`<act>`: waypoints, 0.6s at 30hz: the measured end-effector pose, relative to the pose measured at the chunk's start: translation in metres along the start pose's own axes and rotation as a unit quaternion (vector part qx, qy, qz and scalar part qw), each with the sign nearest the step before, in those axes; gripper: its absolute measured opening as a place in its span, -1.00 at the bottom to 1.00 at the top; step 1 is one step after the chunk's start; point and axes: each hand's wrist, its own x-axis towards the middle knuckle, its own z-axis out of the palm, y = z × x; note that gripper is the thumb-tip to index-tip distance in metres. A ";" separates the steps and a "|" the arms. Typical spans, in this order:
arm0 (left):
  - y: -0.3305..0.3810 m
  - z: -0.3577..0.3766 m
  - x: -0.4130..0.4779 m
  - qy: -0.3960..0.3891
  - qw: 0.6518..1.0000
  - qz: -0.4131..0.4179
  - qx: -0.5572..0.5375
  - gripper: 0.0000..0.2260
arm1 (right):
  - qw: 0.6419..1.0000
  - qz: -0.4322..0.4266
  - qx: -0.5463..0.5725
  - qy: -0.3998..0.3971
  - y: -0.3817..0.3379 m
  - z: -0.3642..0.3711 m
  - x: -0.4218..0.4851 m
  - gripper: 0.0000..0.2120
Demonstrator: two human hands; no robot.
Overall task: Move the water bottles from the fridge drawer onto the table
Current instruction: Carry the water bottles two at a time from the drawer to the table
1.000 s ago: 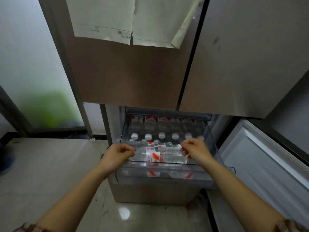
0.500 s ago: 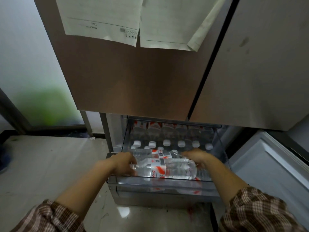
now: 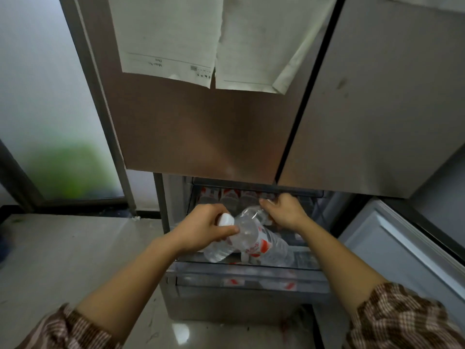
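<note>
Bottle A: clear with a red label, tilted, held over the front half of the fridge drawer; white cap pointed up and left.
Left hand: clamped on bottle A at the neck; cap pressed against the curled fingers, thumb laid across the shoulder.
Bottle B: clear, slanted down and left, crossed with bottle A; which lies on top could not be told.
Right hand: fingers curled round bottle B's upper end, near the drawer's back right.
Back-row bottles: stood upright along the drawer's rear edge.
Fridge doors: closed above the drawer; paper sheets hung on the left one.
Lower door: swung open at the right.
Floor: pale tile, to the left.
</note>
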 end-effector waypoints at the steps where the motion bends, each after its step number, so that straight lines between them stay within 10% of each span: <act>1: 0.012 -0.001 -0.003 0.021 0.999 0.024 0.014 -0.74 | 0.999 -0.010 0.000 0.032 -0.001 -0.003 -0.005 -0.61; 18: 0.102 -0.013 -0.099 0.212 0.960 0.055 0.176 -0.80 | 0.899 -0.382 -0.192 0.095 -0.073 -0.071 -0.105 -0.79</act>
